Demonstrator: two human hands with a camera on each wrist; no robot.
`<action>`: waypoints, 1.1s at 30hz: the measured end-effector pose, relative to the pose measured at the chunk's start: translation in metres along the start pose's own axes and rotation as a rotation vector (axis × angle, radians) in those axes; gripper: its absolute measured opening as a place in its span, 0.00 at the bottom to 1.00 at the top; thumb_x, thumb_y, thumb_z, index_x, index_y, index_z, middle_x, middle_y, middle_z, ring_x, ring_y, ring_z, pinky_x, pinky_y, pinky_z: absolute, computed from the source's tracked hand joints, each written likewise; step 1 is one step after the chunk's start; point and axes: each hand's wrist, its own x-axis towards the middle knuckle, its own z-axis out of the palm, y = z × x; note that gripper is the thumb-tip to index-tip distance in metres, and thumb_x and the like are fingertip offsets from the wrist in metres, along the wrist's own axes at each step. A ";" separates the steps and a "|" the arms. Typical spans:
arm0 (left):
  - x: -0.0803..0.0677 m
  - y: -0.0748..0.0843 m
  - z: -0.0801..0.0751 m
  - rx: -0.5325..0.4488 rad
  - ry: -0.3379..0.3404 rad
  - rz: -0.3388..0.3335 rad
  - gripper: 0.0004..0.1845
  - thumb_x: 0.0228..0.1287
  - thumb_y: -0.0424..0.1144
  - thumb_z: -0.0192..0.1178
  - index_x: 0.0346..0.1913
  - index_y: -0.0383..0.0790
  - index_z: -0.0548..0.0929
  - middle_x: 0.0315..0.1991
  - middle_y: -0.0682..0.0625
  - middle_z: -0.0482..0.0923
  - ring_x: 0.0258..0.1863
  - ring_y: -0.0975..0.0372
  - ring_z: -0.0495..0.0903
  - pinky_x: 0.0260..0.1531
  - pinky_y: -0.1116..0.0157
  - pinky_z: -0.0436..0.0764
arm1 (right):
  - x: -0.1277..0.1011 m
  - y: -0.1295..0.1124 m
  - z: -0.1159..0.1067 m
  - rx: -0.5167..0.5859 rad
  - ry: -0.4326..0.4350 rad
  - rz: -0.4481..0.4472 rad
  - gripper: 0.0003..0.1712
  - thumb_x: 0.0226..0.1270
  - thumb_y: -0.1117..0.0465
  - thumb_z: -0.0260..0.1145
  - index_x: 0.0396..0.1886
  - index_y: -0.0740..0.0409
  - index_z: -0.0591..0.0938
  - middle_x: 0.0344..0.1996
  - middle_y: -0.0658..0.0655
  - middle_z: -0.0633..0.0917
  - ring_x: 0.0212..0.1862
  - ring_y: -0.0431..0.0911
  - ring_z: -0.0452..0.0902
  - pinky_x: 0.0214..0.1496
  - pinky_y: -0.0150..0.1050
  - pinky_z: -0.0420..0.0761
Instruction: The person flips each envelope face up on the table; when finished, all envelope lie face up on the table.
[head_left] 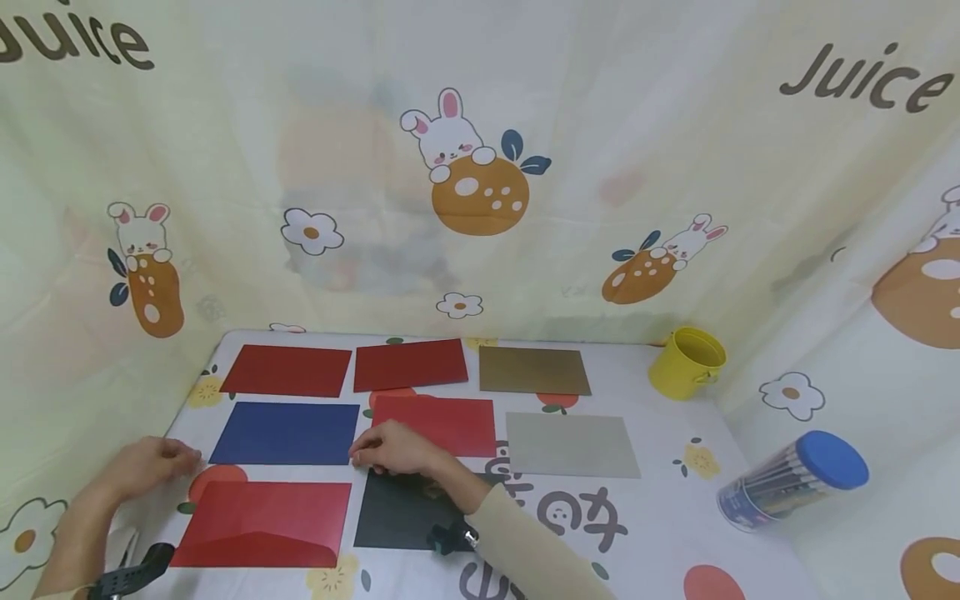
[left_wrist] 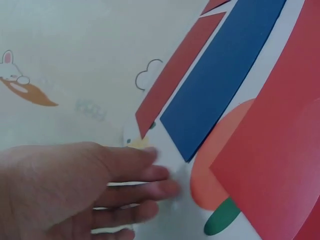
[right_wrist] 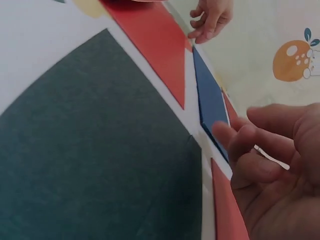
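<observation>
A blue envelope (head_left: 285,433) lies flat in the middle row on the table. Just off its left end is my left hand (head_left: 150,468), fingers extended; in the left wrist view the hand (left_wrist: 75,190) holds nothing. My right hand (head_left: 397,448) is at the blue envelope's lower right corner with loosely bent fingers. From the right wrist view, that hand (right_wrist: 275,155) has its thumb apart from the fingers and grips nothing; whether a fingertip touches the envelope I cannot tell. Under the right forearm lies a black envelope (head_left: 390,517), partly covered. A red envelope (head_left: 262,512) with its flap showing lies in front.
Farther back are two dark red envelopes (head_left: 288,371) and a gold one (head_left: 534,371). A brighter red envelope (head_left: 457,425) and a silver-grey one (head_left: 573,446) lie right of the blue. A yellow bucket (head_left: 675,375) and a blue-lidded tub of pens (head_left: 787,483) stand at right.
</observation>
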 end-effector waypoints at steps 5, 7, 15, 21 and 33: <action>0.008 0.005 0.005 0.011 0.155 -0.025 0.37 0.74 0.54 0.54 0.62 0.17 0.70 0.59 0.20 0.71 0.56 0.30 0.71 0.49 0.36 0.78 | 0.002 -0.004 -0.005 0.073 0.085 0.028 0.15 0.71 0.58 0.66 0.53 0.59 0.86 0.27 0.54 0.85 0.21 0.40 0.74 0.20 0.30 0.71; 0.011 0.009 0.010 -0.008 0.198 -0.024 0.39 0.75 0.55 0.52 0.65 0.15 0.66 0.62 0.19 0.67 0.59 0.28 0.68 0.50 0.35 0.77 | 0.002 -0.006 -0.005 0.112 0.099 0.051 0.17 0.72 0.59 0.65 0.56 0.60 0.84 0.28 0.56 0.85 0.20 0.40 0.73 0.19 0.30 0.69; 0.024 0.023 0.024 -0.091 0.209 -0.019 0.43 0.77 0.56 0.49 0.70 0.15 0.56 0.64 0.18 0.62 0.63 0.29 0.66 0.54 0.39 0.77 | 0.005 -0.007 -0.002 0.369 0.084 0.130 0.24 0.72 0.60 0.65 0.64 0.63 0.78 0.41 0.59 0.87 0.26 0.43 0.77 0.19 0.31 0.66; 0.028 0.032 0.029 -0.088 0.215 0.013 0.41 0.77 0.55 0.49 0.69 0.16 0.60 0.64 0.19 0.64 0.62 0.30 0.68 0.53 0.39 0.78 | 0.007 -0.006 -0.004 0.497 0.052 0.138 0.27 0.73 0.59 0.64 0.68 0.64 0.74 0.46 0.61 0.86 0.28 0.42 0.78 0.20 0.30 0.65; 0.022 0.043 0.027 -0.080 0.237 -0.005 0.34 0.77 0.45 0.53 0.67 0.15 0.62 0.62 0.19 0.66 0.59 0.30 0.71 0.52 0.40 0.79 | 0.009 0.002 -0.004 0.683 0.068 0.190 0.27 0.71 0.60 0.65 0.67 0.63 0.76 0.30 0.55 0.83 0.28 0.40 0.75 0.23 0.28 0.69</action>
